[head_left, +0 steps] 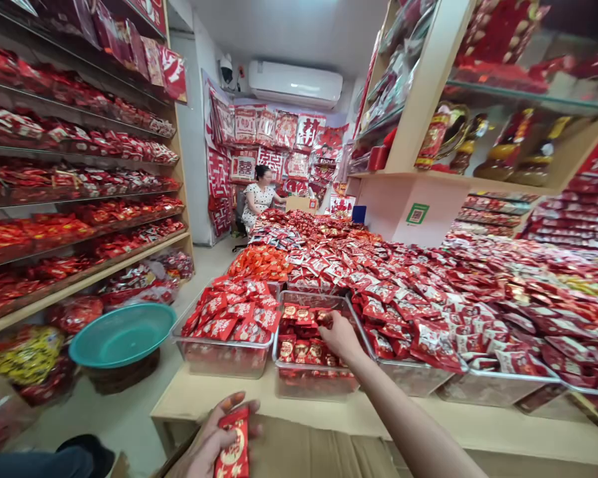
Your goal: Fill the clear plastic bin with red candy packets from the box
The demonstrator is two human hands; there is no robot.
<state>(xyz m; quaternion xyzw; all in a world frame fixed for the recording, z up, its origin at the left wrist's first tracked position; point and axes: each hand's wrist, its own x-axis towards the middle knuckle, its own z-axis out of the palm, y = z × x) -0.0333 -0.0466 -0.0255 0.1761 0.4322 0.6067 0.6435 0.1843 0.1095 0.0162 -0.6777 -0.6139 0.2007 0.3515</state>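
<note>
The right hand (339,335) reaches down into a clear plastic bin (313,385) on the counter's front edge, its fingers curled among the small red packets (299,348) inside; whether it has pinched one I cannot tell, as the fingertips are buried. The left hand (214,441) sits low and close to the body, gripping one red packet with a gold circle (233,446) between thumb and fingers, above a brown cardboard box (303,455). Just left of the reached-into bin stands a second clear bin (219,355), heaped with larger red sachets (232,312). Right of it, more bins run along the counter, buried under a sprawling mound of red wrapped sweets (428,292) that crowds against the reaching arm. One teal plastic basin (122,335) rests on a dark basket by the left-hand shelves (74,199), which are packed with red goods. One person in a dotted top (259,198) sits at the far end, under one white air conditioner (295,83).
</note>
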